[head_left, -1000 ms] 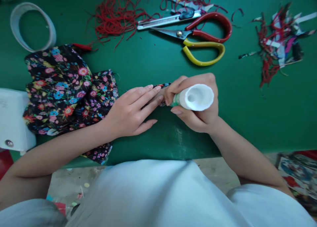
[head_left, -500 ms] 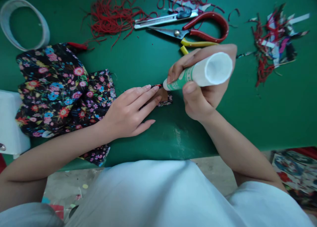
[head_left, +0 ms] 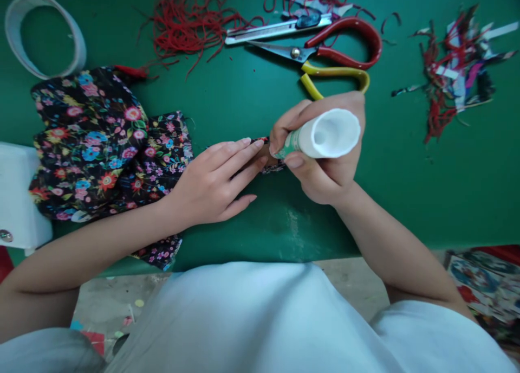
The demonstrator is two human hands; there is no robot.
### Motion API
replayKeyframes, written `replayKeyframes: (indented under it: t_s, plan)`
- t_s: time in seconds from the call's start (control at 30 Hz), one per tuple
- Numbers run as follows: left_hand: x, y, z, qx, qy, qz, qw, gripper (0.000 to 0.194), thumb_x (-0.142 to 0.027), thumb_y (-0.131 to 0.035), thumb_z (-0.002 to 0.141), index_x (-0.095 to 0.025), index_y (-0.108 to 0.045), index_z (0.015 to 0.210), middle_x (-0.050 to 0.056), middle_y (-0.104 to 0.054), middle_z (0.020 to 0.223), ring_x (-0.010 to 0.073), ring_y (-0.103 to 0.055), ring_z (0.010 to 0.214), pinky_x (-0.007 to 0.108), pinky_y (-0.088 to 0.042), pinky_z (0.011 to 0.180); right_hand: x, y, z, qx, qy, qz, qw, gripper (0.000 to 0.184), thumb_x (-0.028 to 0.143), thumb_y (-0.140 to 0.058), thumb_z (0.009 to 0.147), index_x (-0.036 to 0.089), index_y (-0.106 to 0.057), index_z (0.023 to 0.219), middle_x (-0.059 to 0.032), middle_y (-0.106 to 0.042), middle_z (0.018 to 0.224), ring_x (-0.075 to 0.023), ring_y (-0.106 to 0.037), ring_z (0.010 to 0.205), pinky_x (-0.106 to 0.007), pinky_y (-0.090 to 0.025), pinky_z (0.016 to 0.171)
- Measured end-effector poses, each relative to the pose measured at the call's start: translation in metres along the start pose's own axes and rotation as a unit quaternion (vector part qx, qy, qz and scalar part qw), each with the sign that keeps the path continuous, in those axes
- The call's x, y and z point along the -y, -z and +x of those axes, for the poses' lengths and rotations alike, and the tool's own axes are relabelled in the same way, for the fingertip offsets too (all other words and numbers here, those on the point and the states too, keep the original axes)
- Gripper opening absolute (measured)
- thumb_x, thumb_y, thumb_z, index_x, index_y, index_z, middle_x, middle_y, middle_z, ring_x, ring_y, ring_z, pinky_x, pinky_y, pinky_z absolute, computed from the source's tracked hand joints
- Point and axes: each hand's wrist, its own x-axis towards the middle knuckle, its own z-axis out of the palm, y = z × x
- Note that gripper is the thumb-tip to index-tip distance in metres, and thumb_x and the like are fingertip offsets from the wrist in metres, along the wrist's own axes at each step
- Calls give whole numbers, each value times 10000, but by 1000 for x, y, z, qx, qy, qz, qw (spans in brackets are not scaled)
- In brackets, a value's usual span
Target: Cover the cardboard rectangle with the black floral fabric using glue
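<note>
My left hand (head_left: 221, 180) lies flat with its fingers stretched out, the fingertips resting on a small dark floral strip (head_left: 275, 168) with a brown face. Much of that strip is under my fingers. In my right hand (head_left: 325, 167) is a white and green glue stick (head_left: 331, 134), tilted with its hollow end toward me. Its lower end is at the strip by my left fingertips, and my right fingers hide the exact contact. Dark floral fabric (head_left: 91, 145) lies folded beside my left forearm, partly beneath it.
Scissors (head_left: 345, 53) with red and yellow handles and a box cutter (head_left: 280, 29) lie beyond my hands. Red threads (head_left: 182, 23) are heaped left of them. Mixed scraps (head_left: 459, 75) lie far right. A tape roll (head_left: 79, 50) and a white box (head_left: 22, 194) are at left.
My right hand has brought the glue stick down and left over the strip, and the stick now stands more upright. My left hand stays in place. The whole view has shifted slightly.
</note>
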Motion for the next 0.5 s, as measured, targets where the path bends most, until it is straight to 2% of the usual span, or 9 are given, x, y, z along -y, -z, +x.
replayKeyframes:
  t_s: [0.07, 0.13, 0.23, 0.33, 0.4, 0.43, 0.5]
  plan:
    - [0, 0, 0, 2, 4, -14, 1000, 532, -427, -504, 984, -70, -573, 1372, 197, -572, 1446, 325, -548, 1333, 462, -463, 1094, 2, -1, -2, -7, 67, 1, 998, 162, 395, -658, 805, 318, -620, 943, -42, -693, 1003, -276, -646, 971, -509, -548, 898]
    - [-1, 0, 0, 2, 8, -23, 1000, 523, -416, -512, 979, -76, -575, 1371, 196, -568, 1451, 327, -544, 1337, 462, -456, 1102, 5, -2, -4, -10, 106, 23, 994, 189, 327, -676, 783, 302, -611, 959, -32, -696, 928, -257, -653, 875, -488, -557, 829]
    - [-1, 0, 0, 4, 5, -10, 1000, 522, -413, -518, 975, -66, -583, 1360, 196, -577, 1442, 326, -556, 1325, 454, -465, 1094, 8, -6, -7, -11, 109, 73, 991, 244, 304, -682, 767, 287, -605, 998, -35, -684, 849, -263, -663, 812, -473, -566, 739]
    - [0, 0, 0, 8, 9, -14, 1000, 536, -418, -509, 978, -81, -556, 1393, 190, -562, 1461, 329, -551, 1334, 465, -456, 1101, 12, -8, -8, -34, 84, 101, 991, 224, 320, -679, 766, 296, -615, 979, -35, -665, 813, -264, -659, 743, -472, -561, 674]
    - [0, 0, -1, 14, 13, -24, 1000, 555, -420, -508, 980, -85, -527, 1421, 197, -541, 1480, 332, -539, 1348, 470, -442, 1114, 12, -8, -7, -52, 69, 127, 988, 219, 393, -676, 776, 318, -602, 968, -14, -631, 751, -239, -624, 638, -443, -539, 594]
    - [0, 0, -1, 16, 12, -25, 999, 562, -424, -508, 980, -85, -519, 1428, 199, -535, 1485, 331, -536, 1352, 467, -440, 1117, 12, -7, -7, -64, 68, 141, 986, 245, 485, -663, 783, 331, -588, 960, -6, -606, 713, -233, -607, 604, -430, -523, 553]
    - [0, 1, 0, 21, 11, -16, 1000, 559, -431, -509, 982, -84, -523, 1419, 196, -534, 1487, 325, -539, 1352, 455, -443, 1117, 7, -4, -8, -85, 46, 132, 986, 448, 764, -521, 773, 349, -556, 941, -14, -572, 681, -250, -612, 620, -429, -513, 524]
